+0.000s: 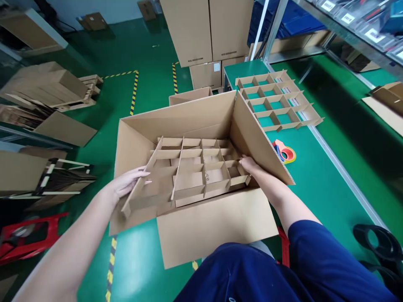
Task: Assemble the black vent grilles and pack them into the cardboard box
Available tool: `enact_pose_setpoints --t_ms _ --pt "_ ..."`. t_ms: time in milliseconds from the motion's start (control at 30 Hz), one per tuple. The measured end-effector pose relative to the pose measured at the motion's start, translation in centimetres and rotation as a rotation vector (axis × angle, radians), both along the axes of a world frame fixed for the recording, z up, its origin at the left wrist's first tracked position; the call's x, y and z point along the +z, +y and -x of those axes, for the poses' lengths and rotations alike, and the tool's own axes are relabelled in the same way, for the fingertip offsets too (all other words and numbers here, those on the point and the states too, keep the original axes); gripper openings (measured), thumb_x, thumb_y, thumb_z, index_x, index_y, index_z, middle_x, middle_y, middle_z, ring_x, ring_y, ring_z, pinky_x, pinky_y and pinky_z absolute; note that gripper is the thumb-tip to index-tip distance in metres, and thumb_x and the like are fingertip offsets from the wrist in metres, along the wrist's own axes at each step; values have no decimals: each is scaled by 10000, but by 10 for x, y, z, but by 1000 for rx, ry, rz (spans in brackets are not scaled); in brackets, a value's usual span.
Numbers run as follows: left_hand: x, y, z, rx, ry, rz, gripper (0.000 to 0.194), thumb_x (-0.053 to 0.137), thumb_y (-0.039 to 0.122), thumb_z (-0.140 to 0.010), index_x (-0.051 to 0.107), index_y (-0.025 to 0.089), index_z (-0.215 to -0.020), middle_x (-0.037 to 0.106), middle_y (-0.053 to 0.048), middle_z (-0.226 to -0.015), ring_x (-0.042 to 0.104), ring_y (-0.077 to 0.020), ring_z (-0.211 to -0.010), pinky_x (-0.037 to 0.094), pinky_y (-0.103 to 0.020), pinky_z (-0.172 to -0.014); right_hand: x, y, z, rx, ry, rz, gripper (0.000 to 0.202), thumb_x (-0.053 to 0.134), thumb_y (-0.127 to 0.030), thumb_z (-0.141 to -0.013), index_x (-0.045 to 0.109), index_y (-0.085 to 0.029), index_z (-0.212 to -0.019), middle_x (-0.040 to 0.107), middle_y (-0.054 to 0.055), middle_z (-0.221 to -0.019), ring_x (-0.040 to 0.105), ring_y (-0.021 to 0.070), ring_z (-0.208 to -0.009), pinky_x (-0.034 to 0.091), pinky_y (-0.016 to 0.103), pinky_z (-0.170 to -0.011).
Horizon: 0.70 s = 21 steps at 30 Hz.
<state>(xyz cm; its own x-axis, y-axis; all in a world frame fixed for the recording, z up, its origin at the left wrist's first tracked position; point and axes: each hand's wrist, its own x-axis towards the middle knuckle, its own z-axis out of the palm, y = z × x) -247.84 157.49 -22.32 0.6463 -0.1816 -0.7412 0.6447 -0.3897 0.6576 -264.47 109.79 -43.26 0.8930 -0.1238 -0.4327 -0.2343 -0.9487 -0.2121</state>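
In front of me stands an open cardboard box (176,111), one flap folded out toward my body. Inside it, slightly tilted, sits a cardboard grid divider (189,167) with several cells. My left hand (130,181) grips the divider's left outer strip, thumb on one side and fingers on the other. At the opposite end, my right hand (248,164) reaches over the box wall and holds the divider's right edge; its fingertips are partly hidden by cardboard. Through the cells, a flat cardboard surface with printed marks shows beneath.
A second grid divider (277,100) lies on the green table (321,176), near a tape dispenser (285,152). Large cartons (208,29) stack up behind. A metal shelf (343,29) holds bins at upper right; a pallet with boxes (59,86) stands left.
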Motion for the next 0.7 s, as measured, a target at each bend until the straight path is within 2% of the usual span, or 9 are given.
enact_pose_setpoints --t_ms 67,133,200,333,433,500,600,667,700 --pt "-24 4 -6 -26 -11 -19 573 881 195 -655 688 170 -1194 772 -105 -1113 759 -225 -926 654 -318 -820 -11 1 -2 21 32 60 307 473 -92 -974 747 -41 -1104 690 231 -1220 602 272 -1201 504 322 -962" --pt "-51 1 -8 5 -61 -142 558 877 231 -681 691 159 -1202 771 -138 -1130 759 -278 -978 644 -405 -869 -20 4 -1 54 60 112 379 422 -61 -958 735 -27 -1168 651 250 -1296 594 289 -1207 510 309 -934" --pt "-81 -9 -4 86 -142 -296 520 826 229 -756 674 138 -1245 740 -180 -1223 726 -302 -1111 597 -448 -970 -29 10 2 101 93 157 416 394 -57 -955 729 -34 -1200 612 252 -1359 617 291 -1165 529 314 -897" --pt "-151 -29 9 229 -231 -452 554 689 139 -867 575 124 -1409 580 -211 -1473 561 -253 -1376 454 -367 -1144 -46 20 12 189 141 233 461 362 -36 -943 716 -38 -1238 546 286 -1425 654 320 -1103 569 388 -869" --pt "-201 -29 19 262 -247 -518 561 610 143 -926 515 132 -1479 542 -197 -1515 547 -217 -1390 432 -314 -1151 -56 22 16 230 167 246 484 344 -6 -932 710 -40 -1249 530 298 -1437 660 340 -1104 584 439 -872" --pt "-228 -27 27 243 -256 -557 560 589 176 -951 495 143 -1501 562 -186 -1499 567 -207 -1370 437 -307 -1143 -58 24 13 243 189 232 487 334 9 -934 710 -31 -1241 530 302 -1434 661 348 -1113 587 449 -879" --pt "-258 -33 34 160 -267 -637 559 635 231 -941 523 118 -1476 595 -203 -1456 579 -249 -1356 433 -359 -1158 -49 32 0 229 228 199 397 396 -11 -961 713 -27 -1200 562 300 -1390 663 340 -1119 578 466 -919" --pt "-266 -46 35 71 -299 -697 521 683 275 -925 580 108 -1408 602 -205 -1444 564 -286 -1366 421 -442 -1177 -29 40 -7 202 250 161 278 520 -120 -999 687 -77 -1217 602 229 -1353 654 301 -1139 566 478 -964" --pt "-265 -55 37 11 -328 -717 477 698 304 -924 616 117 -1355 614 -192 -1428 569 -295 -1355 428 -489 -1171 -14 44 -7 189 254 127 268 581 -206 -1006 664 -109 -1242 613 182 -1338 647 277 -1147 562 478 -976"
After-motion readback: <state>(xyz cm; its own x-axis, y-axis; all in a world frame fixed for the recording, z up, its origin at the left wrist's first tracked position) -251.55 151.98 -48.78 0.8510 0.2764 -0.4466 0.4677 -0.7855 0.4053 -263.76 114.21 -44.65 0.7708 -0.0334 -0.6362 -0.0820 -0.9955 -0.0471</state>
